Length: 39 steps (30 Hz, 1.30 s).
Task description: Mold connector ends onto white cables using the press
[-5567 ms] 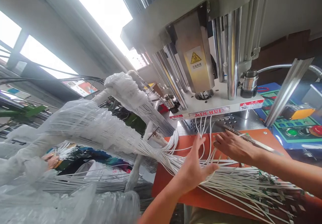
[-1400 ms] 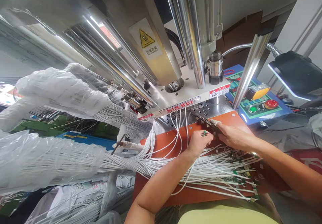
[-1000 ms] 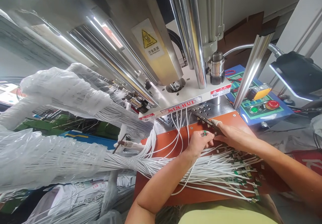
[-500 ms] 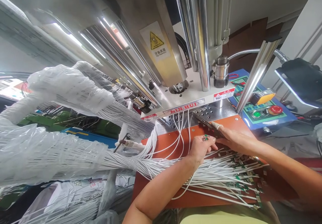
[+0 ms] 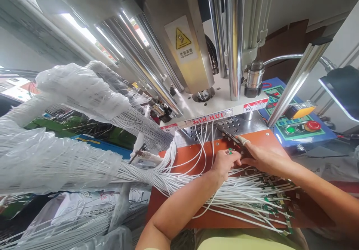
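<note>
My left hand (image 5: pixel 226 164) is closed, with small metal connectors on green circuit boards (image 5: pixel 230 151) showing between its fingers. Beside it, my right hand (image 5: pixel 262 159) grips a slim, dark metal tool like long-nosed pliers (image 5: pixel 228 134). The tool's tip points in under the front plate of the press (image 5: pixel 209 118). A pale wrap (image 5: pixel 243 141) covers one of my right fingertips. Several white cables (image 5: pixel 204 151) run out from beneath that plate, left of the tool. Below both hands lies a thick bundle of white cables (image 5: pixel 235 190), its ends carrying green boards and metal connectors (image 5: pixel 276 201).
An orange-brown work board (image 5: pixel 179 218) extends in front of the press. At right stand a blue control box (image 5: pixel 322 136) with a red button, a metal post (image 5: pixel 294 81) and a lamp (image 5: pixel 340 89). Plastic-wrapped cable bundles (image 5: pixel 56 167) hang at left.
The view has shifted slightly, so the press sits further right in the picture. Both hands stay close together with the same hold; the right hand and tool have barely moved.
</note>
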### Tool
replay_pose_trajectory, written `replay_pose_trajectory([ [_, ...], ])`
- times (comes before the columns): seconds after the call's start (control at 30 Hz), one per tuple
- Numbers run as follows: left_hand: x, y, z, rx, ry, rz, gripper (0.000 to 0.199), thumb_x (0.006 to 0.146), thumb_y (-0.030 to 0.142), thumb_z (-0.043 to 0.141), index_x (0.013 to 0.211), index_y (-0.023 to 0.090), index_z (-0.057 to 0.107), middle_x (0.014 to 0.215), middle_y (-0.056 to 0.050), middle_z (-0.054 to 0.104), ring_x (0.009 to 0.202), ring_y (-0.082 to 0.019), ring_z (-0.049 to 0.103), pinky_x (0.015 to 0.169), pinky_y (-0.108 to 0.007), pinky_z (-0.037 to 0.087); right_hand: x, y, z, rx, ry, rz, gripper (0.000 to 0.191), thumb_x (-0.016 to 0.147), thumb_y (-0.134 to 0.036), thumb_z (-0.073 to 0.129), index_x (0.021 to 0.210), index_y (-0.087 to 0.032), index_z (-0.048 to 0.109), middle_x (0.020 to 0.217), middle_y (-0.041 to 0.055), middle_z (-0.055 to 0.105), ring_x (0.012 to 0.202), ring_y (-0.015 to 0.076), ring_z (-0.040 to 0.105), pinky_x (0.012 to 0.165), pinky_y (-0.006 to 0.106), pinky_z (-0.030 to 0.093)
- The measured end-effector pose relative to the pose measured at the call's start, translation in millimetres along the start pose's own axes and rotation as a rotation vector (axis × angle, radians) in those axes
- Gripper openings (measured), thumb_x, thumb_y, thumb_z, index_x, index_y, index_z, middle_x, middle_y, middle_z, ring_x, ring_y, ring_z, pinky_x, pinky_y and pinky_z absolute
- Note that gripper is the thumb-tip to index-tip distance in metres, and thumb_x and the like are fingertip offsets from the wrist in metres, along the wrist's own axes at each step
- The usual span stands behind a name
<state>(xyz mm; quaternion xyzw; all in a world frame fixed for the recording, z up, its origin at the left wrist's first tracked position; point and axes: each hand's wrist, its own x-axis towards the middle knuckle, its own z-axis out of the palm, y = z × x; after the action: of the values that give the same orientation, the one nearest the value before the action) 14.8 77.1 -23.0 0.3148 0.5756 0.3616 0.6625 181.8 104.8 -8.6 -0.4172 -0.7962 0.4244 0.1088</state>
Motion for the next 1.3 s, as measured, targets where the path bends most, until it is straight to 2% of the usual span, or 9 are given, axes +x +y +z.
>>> replay_pose_trajectory([
  [0.13,1,2,0.5,0.009,-0.008,0.023,0.019,0.058,0.023,0.064,0.046,0.014,0.053,0.045,0.002,0.047,0.044,-0.004,0.026,0.046,-0.023,0.013,-1,-5,-4,-0.008,0.013,0.009,0.033,0.087,-0.034,0.046,0.117,-0.021,0.044,0.098,0.0078,0.068,0.082,0.0241,0.066,0.074,0.037,0.052],
  [0.27,1,5,-7.3,0.075,-0.141,0.027,0.027,0.064,0.035,0.070,0.057,0.014,0.055,0.053,0.001,0.055,0.043,-0.003,0.026,0.045,-0.023,0.012,-1,-2,-6,0.000,0.005,0.016,0.026,0.089,-0.033,0.045,0.112,-0.021,0.043,0.096,0.0063,0.066,0.082,0.0225,0.065,0.073,0.034,0.052],
  [0.43,-8,10,-27.2,0.104,-0.252,-0.003,0.040,0.075,0.050,0.066,0.092,0.015,0.056,0.078,-0.005,0.068,0.054,-0.007,0.047,0.047,-0.019,0.030,1,3,-1,-0.029,0.007,0.007,0.028,0.093,-0.034,0.042,0.117,-0.020,0.044,0.105,0.0083,0.066,0.090,0.0225,0.065,0.077,0.035,0.051],
  [0.57,-11,7,-35.7,0.094,-0.205,0.068,0.038,0.077,0.047,0.068,0.091,0.014,0.057,0.085,-0.008,0.070,0.068,-0.013,0.062,0.062,-0.024,0.048,2,2,3,-0.086,0.024,0.029,0.041,0.093,-0.037,0.042,0.129,-0.019,0.040,0.108,0.0102,0.066,0.095,0.0251,0.065,0.080,0.038,0.051],
  [0.77,-4,8,-38.7,-0.025,0.008,0.189,0.038,0.076,0.045,0.071,0.094,0.013,0.062,0.080,-0.007,0.070,0.072,-0.015,0.065,0.073,-0.029,0.051,2,4,7,-0.116,0.060,0.000,0.049,0.093,-0.038,0.042,0.137,-0.017,0.037,0.120,0.0137,0.064,0.104,0.0275,0.064,0.087,0.041,0.050],
  [0.87,-4,14,-40.6,-0.025,0.054,0.225,0.038,0.071,0.043,0.073,0.092,0.014,0.059,0.073,-0.004,0.068,0.063,-0.013,0.060,0.059,-0.024,0.047,2,9,6,-0.102,0.050,-0.022,0.054,0.094,-0.039,0.042,0.142,-0.017,0.033,0.127,0.0144,0.061,0.112,0.0277,0.061,0.093,0.043,0.048],
  [0.97,-5,19,-42.4,-0.047,0.029,0.181,0.036,0.066,0.040,0.075,0.085,0.014,0.058,0.072,-0.003,0.066,0.051,-0.006,0.046,0.045,-0.017,0.027,2,16,6,-0.071,0.047,-0.049,0.056,0.094,-0.041,0.043,0.145,-0.021,0.031,0.131,0.0135,0.058,0.116,0.0274,0.059,0.098,0.044,0.046],
  [1.07,-4,20,-43.3,-0.054,-0.016,0.079,0.037,0.061,0.038,0.078,0.081,0.014,0.057,0.069,0.001,0.061,0.045,-0.001,0.031,0.043,-0.018,0.011,3,21,8,-0.056,0.068,-0.066,0.053,0.094,-0.040,0.044,0.142,-0.021,0.034,0.129,0.0134,0.060,0.113,0.0280,0.060,0.094,0.044,0.048],
  [1.3,12,19,-41.1,0.125,-0.192,-0.131,0.037,0.060,0.041,0.078,0.068,0.015,0.053,0.059,0.005,0.050,0.040,0.000,0.021,0.041,-0.022,0.004,2,18,9,-0.019,0.108,-0.076,0.049,0.092,-0.035,0.048,0.138,-0.022,0.040,0.115,0.0105,0.067,0.099,0.0269,0.065,0.084,0.039,0.051],
])
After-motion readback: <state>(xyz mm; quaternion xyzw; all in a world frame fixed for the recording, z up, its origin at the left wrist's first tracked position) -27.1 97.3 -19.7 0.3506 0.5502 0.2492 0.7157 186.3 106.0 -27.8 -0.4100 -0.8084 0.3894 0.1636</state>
